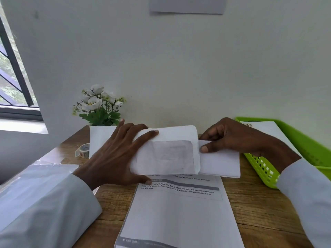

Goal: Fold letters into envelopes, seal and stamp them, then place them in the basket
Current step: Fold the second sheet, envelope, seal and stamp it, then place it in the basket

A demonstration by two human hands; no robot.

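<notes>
Printed sheet (179, 212): nearest the viewer, flat on the wooden table (259, 203), with lines of text across its upper part; it lies directly below the envelope.
Left sleeve (41, 199): white, entering from the lower left, to the left of the envelope.
Right sleeve (304, 190): white, entering from the lower right, to the right of the envelope.
Envelope (166, 151): white, with a grey window panel, held just above the printed sheet; its open end faces right.
Left hand (114, 154): clasps the envelope's left end, fingers curled over the top edge and thumb under the bottom edge.
Folded letter (220, 161): partly inside the envelope, its right portion sticking out of the open end.
Right hand (232, 136): pinches the exposed part of the letter, thumb on top, just right of the envelope's mouth.
Tape roll (84, 150): on the table, left of the envelope, beyond the left hand.
Spare envelope (100, 138): white, behind the held envelope, partly hidden by the left hand.
Green basket (293, 138): to the right of the envelope, behind the right wrist, with a white envelope (265, 127) lying in it.
Flowers (98, 106): white blooms with green leaves, beyond the envelope at the table's far left, against the wall.
</notes>
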